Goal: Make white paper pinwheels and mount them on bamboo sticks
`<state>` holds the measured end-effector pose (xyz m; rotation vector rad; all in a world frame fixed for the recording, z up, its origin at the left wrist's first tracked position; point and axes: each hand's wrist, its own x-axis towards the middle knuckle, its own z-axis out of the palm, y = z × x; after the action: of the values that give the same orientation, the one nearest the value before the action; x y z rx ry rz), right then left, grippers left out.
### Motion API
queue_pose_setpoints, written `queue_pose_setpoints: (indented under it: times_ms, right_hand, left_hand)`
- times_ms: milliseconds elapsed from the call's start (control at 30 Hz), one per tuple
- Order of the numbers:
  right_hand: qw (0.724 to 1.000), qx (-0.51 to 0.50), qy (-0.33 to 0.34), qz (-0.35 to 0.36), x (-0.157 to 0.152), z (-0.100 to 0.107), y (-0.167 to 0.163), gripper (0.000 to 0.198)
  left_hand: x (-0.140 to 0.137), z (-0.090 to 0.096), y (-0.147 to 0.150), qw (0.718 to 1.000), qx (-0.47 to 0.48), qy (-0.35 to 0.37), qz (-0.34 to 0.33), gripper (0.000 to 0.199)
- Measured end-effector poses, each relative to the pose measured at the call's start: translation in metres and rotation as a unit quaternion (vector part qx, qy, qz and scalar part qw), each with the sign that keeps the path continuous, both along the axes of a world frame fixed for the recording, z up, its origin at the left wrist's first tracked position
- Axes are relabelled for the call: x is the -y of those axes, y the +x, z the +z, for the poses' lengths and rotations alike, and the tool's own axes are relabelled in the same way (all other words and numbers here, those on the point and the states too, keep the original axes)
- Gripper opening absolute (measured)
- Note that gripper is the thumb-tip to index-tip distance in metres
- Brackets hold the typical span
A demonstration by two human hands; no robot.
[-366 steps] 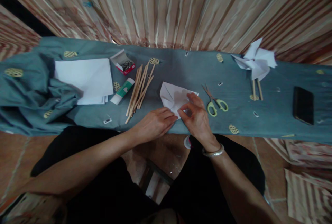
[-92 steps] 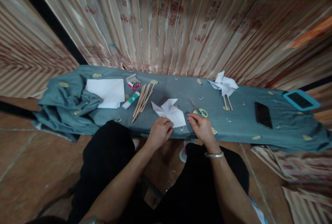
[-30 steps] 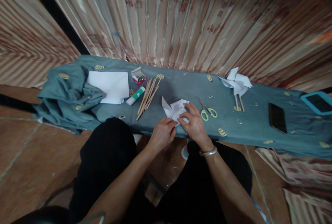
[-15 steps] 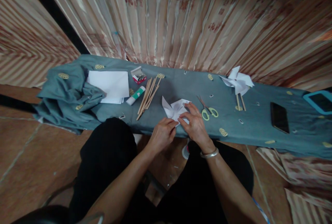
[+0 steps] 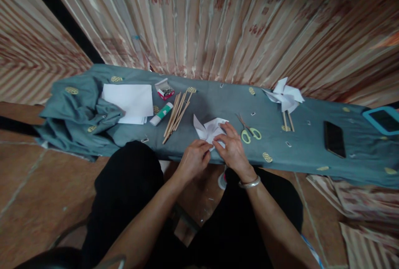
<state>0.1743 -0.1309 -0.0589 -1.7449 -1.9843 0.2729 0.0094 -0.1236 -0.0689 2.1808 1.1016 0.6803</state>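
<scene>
A small open box (image 5: 167, 97) left of the folded paper (image 5: 211, 129) on the cloth (image 5: 215, 100)
White sheets (image 5: 129, 100) lie leftmost; the box holds small metal pieces (image 5: 168, 91); wooden sticks (image 5: 176, 115) follow. The left hand (image 5: 195, 157) pinches the paper's near edge. The right hand (image 5: 233, 148) has fingers spread over its right side; whether they pinch, one cannot tell. Scissors (image 5: 246, 127) lie just beside.

The left hand (image 5: 195, 157) and right hand (image 5: 233, 148) hold folded white paper (image 5: 211, 128) near green-handled scissors (image 5: 248, 128).
</scene>
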Motion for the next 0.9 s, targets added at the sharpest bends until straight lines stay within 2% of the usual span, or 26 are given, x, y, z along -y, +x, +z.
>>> queue_pose_setpoints:
  times_ms: [367,900]
  right_hand:
    - [1.0,0.023,0.013,0.004,0.0019,-0.0037,-0.0013,0.026]
    - [0.997,0.07,-0.01,0.035,0.0022,-0.0015,-0.005,0.032]
  left_hand:
    - [-0.0004,-0.0005,-0.0002,1.0,0.003,-0.004,0.001,0.027]
    - [-0.0003,-0.0022,0.0008,1.0,0.002,-0.006,0.003,0.026]
